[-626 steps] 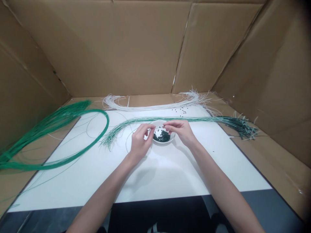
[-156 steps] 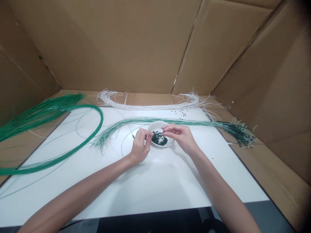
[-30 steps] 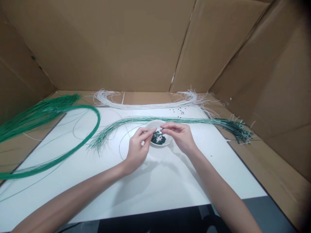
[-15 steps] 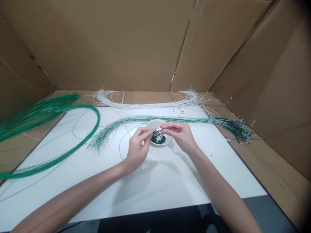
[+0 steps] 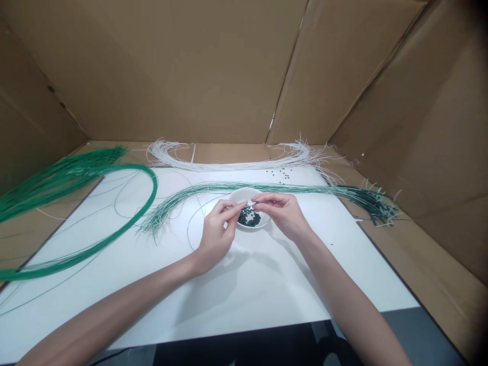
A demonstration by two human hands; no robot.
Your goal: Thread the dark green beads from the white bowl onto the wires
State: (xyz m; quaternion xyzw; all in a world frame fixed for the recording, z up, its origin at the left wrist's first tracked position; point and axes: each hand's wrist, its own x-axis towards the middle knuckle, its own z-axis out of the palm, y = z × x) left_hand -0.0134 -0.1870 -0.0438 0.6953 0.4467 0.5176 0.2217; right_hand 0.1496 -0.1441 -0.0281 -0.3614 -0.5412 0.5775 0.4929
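Over a small white bowl (image 5: 244,193) of tiny dark green beads (image 5: 248,217), my two hands meet fingertip to fingertip with a small gap between. My left hand (image 5: 220,229) is closed in a pinch on a thin green cord (image 5: 188,229), which seems to loop out to the left of the wrist. With thumb and forefinger my right hand (image 5: 280,211) pinches a tiny dark bead (image 5: 254,204), partly hidden by the fingers. Behind the bowl lies a bundle of green cords (image 5: 229,187) with pale left ends and dark right ends.
A bundle of white cords (image 5: 229,166) lies along the back. Thick green cords (image 5: 152,188) curve across the left side. Several loose beads (image 5: 284,176) are scattered behind the bowl on the white board (image 5: 267,295). Cardboard walls (image 5: 171,71) enclose the table.
My left fingertips have shifted slightly right, closer to the bead in my right fingers. The right hand, the bowl and the cord bundles stay nearly where they were.
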